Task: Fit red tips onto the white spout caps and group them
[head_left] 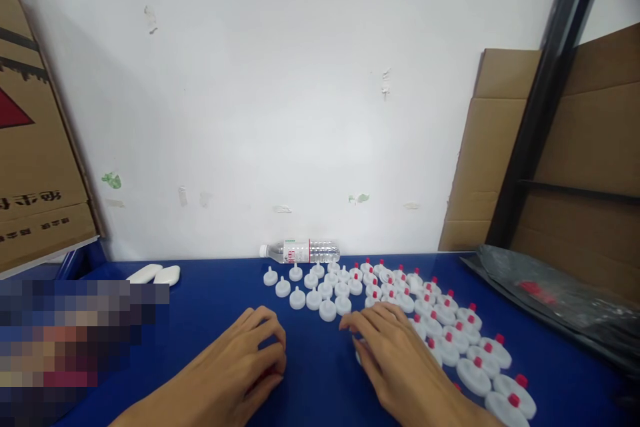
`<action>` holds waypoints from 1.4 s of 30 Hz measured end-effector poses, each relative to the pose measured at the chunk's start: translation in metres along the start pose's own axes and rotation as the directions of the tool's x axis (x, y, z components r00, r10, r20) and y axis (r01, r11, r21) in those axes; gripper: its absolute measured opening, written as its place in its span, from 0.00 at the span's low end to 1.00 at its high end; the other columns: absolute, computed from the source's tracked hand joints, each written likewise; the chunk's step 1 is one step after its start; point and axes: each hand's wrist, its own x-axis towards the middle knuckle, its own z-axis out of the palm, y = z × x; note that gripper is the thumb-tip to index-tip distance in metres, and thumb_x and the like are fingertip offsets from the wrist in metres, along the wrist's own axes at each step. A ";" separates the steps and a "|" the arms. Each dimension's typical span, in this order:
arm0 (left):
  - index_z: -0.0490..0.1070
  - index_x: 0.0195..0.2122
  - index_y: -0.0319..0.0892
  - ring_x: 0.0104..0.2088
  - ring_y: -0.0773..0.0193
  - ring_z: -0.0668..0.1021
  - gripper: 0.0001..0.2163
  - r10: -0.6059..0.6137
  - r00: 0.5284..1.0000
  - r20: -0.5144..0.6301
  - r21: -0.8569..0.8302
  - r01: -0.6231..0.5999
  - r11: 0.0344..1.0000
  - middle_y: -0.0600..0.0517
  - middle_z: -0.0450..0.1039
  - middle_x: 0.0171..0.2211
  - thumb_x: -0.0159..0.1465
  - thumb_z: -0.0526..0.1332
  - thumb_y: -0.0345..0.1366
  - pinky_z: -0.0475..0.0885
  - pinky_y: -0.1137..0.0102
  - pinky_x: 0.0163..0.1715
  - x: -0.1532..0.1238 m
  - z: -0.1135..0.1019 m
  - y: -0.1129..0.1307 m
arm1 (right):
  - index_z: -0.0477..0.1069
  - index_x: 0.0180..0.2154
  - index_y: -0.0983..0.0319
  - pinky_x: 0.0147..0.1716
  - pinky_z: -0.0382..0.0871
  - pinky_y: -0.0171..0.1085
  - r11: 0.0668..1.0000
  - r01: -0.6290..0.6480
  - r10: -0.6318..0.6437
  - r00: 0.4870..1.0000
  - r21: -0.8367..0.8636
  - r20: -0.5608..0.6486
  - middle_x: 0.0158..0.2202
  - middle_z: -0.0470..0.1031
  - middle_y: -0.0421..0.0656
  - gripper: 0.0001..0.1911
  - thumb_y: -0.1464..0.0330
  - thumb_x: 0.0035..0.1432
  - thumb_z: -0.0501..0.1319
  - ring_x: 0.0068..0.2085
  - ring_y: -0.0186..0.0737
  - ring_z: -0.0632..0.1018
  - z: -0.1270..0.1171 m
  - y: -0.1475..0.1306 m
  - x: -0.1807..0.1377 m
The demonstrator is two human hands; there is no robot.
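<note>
My left hand [245, 360] hovers over the blue table with its fingers curled inward. A dark red patch shows between thumb and fingers; what it belongs to is mostly hidden. My right hand [387, 353] is bent downward at the left edge of the capped pieces, and a sliver of a white round lid [358, 351] shows between its thumb and fingers. Beyond the hands stand several white round lids with bare spouts [297, 298]. To the right, many similar lids wear small red tips [474, 375], some partly covered by my right hand and forearm.
A clear plastic bottle [300, 251] lies against the white wall. Two white rounded objects [167, 275] rest at the back left. A grey plastic bag [550, 293] lies at the right edge. Cardboard [40, 147] stands on the left, more cardboard [495, 147] on the right.
</note>
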 end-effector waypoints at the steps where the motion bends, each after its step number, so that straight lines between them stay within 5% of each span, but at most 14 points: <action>1: 0.69 0.39 0.46 0.45 0.62 0.74 0.08 0.016 0.999 -0.030 -0.005 -0.016 1.000 0.54 0.74 0.42 0.72 0.56 0.26 0.68 0.67 0.49 0.001 0.001 -0.001 | 0.72 0.50 0.57 0.53 0.68 0.56 0.998 0.010 -0.011 1.000 -0.060 -0.022 0.44 0.79 0.44 0.22 0.83 0.61 0.53 0.47 0.49 0.78 0.000 0.004 0.000; 4: 0.70 0.42 0.46 0.41 0.62 0.74 0.08 0.065 0.987 -0.150 0.011 -0.064 0.998 0.54 0.74 0.39 0.74 0.55 0.27 0.67 0.68 0.45 0.003 0.006 -0.003 | 0.73 0.55 0.57 0.57 0.66 0.62 0.980 0.023 -0.037 0.997 -0.196 -0.064 0.49 0.79 0.47 0.27 0.84 0.60 0.52 0.52 0.53 0.78 -0.001 0.012 0.000; 7: 0.71 0.49 0.47 0.41 0.61 0.74 0.09 0.135 0.965 -0.224 0.063 -0.124 0.990 0.54 0.76 0.41 0.75 0.55 0.27 0.66 0.67 0.44 0.004 0.012 -0.006 | 0.69 0.63 0.57 0.62 0.63 0.64 0.965 0.047 -0.068 0.995 -0.258 -0.073 0.58 0.77 0.49 0.21 0.72 0.71 0.55 0.61 0.56 0.75 -0.005 0.014 0.001; 12: 0.72 0.48 0.47 0.40 0.61 0.74 0.10 0.214 0.935 -0.282 0.107 -0.191 0.976 0.54 0.77 0.40 0.78 0.51 0.31 0.64 0.67 0.41 0.006 0.019 -0.007 | 0.56 0.72 0.59 0.66 0.59 0.67 0.933 0.191 -0.172 0.981 -0.305 0.088 0.70 0.65 0.49 0.28 0.60 0.76 0.54 0.70 0.60 0.64 -0.005 0.012 0.003; 19: 0.69 0.43 0.46 0.37 0.64 0.75 0.09 0.193 0.918 -0.348 0.085 -0.174 0.981 0.55 0.76 0.37 0.79 0.52 0.36 0.64 0.68 0.43 0.007 0.020 -0.006 | 0.67 0.64 0.55 0.66 0.60 0.62 0.974 0.133 -0.131 0.991 -0.185 0.023 0.54 0.79 0.44 0.21 0.71 0.73 0.56 0.57 0.49 0.78 -0.014 0.005 0.007; 23: 0.69 0.41 0.45 0.33 0.64 0.73 0.10 0.176 0.897 -0.405 0.078 -0.158 0.984 0.56 0.74 0.33 0.79 0.52 0.37 0.64 0.70 0.37 0.007 0.019 -0.004 | 0.73 0.58 0.60 0.65 0.61 0.65 0.978 0.081 -0.094 0.994 -0.193 -0.061 0.52 0.80 0.49 0.18 0.63 0.70 0.64 0.56 0.55 0.79 -0.011 0.007 0.002; 26: 0.69 0.42 0.45 0.32 0.64 0.74 0.10 0.207 0.890 -0.406 0.105 -0.179 0.978 0.55 0.75 0.33 0.79 0.51 0.35 0.66 0.71 0.35 0.007 0.017 -0.001 | 0.78 0.51 0.62 0.66 0.61 0.64 0.982 0.068 -0.070 0.998 -0.178 -0.001 0.45 0.83 0.48 0.12 0.65 0.68 0.66 0.54 0.55 0.81 -0.005 0.011 -0.002; 30: 0.71 0.43 0.45 0.34 0.65 0.78 0.08 0.217 0.871 -0.442 0.101 -0.193 0.976 0.55 0.77 0.35 0.78 0.53 0.31 0.70 0.71 0.39 0.006 0.017 0.004 | 0.75 0.52 0.59 0.69 0.59 0.58 0.985 0.156 -0.154 0.987 -0.068 0.038 0.45 0.83 0.43 0.13 0.74 0.66 0.65 0.53 0.48 0.81 -0.004 0.003 -0.001; 36: 0.74 0.49 0.41 0.38 0.64 0.81 0.07 0.279 0.799 -0.533 0.071 -0.286 0.956 0.50 0.81 0.37 0.76 0.57 0.30 0.77 0.73 0.40 0.010 0.016 0.014 | 0.72 0.57 0.58 0.68 0.62 0.53 0.972 0.234 -0.233 0.972 0.023 -0.013 0.47 0.80 0.42 0.21 0.70 0.64 0.70 0.48 0.42 0.82 -0.004 -0.015 -0.003; 42: 0.76 0.49 0.38 0.39 0.61 0.82 0.07 0.358 0.732 -0.580 0.113 -0.362 0.925 0.48 0.83 0.35 0.75 0.59 0.29 0.80 0.71 0.40 0.016 0.020 0.023 | 0.71 0.55 0.60 0.61 0.71 0.45 0.960 0.278 -0.267 0.940 0.023 -0.211 0.45 0.83 0.43 0.16 0.69 0.67 0.64 0.44 0.42 0.84 0.003 -0.022 -0.007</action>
